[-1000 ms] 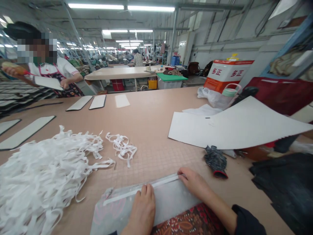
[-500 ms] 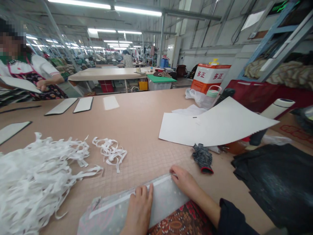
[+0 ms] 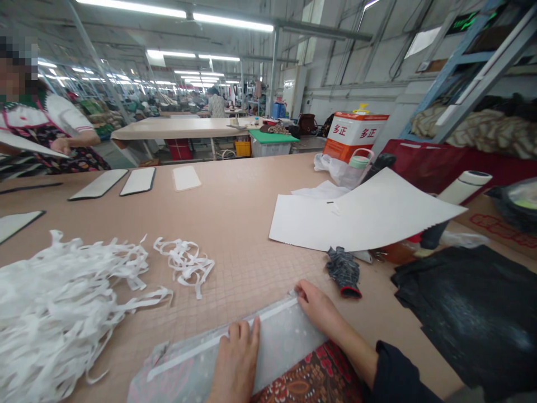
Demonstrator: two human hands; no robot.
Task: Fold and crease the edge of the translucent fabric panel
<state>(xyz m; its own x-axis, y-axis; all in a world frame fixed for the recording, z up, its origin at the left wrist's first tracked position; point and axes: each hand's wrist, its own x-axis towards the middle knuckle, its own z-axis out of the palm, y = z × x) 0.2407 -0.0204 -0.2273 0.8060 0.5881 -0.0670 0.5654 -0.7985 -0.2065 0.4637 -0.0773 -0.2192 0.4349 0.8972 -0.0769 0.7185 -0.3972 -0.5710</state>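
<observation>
One straight white strip crosses a pale-dotted grey sheet.

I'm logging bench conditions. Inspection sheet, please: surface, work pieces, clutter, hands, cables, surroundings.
Surface: tan tabletop, faint grid lines near the hands.
Job's things: white strip along a grey sheet's far edge; patterned cloth nearer.
Clutter: ribbon pile left; glove, white board and dark sheets right.
Hands: left hand rests on the strip; right hand at its right end, grip unclear.
Cables: pale loops under the far table, possibly wire.
Surroundings: co-worker at left holding a panel; lit lamps overhead.
</observation>
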